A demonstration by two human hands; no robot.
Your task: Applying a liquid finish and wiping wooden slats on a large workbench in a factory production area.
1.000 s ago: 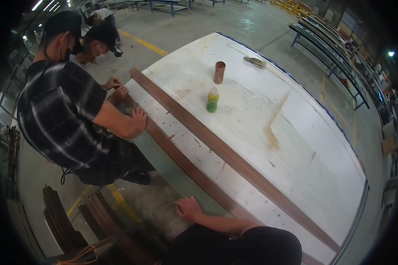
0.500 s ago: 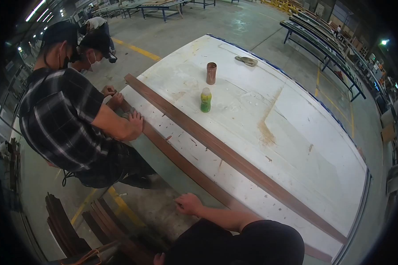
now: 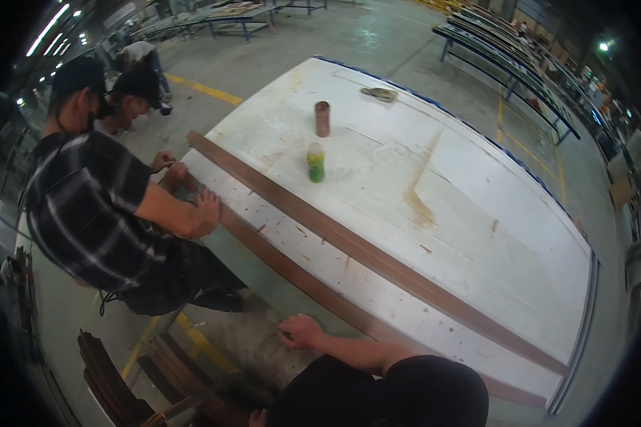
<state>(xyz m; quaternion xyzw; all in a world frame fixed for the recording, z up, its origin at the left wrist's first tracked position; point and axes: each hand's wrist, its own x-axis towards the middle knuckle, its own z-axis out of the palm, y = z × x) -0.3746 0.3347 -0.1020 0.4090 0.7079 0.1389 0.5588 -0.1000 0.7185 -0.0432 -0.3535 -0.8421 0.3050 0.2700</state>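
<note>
My right hand (image 3: 301, 332) is curled closed just off the near edge of a white worktable, below a long brown wooden strip (image 3: 278, 260). Whatever its fingers hold, if anything, is hidden. Only a bit of my left hand (image 3: 257, 418) shows at the lower edge, its fingers out of sight. A second brown strip (image 3: 327, 228) lies on the worktable (image 3: 470, 199), beyond the first. At the far left end of the near strip, a co-worker in a plaid shirt (image 3: 92, 206) presses one hand (image 3: 208, 206) onto it.
Farther in on the table stand a green-yellow bottle (image 3: 315, 165), a brown cylindrical container (image 3: 322, 119) and a crumpled greyish item (image 3: 379, 94). Dark brown profiles (image 3: 107, 377) are stacked at lower left. Another masked person (image 3: 132, 99) leans in behind the co-worker. Loaded blue-framed racks (image 3: 506, 67) stand beyond.
My view has turned a little, so the table and the things on it sit slightly farther left. My right hand stays closed in nearly the same place. The co-worker's hands remain at the near strip.
</note>
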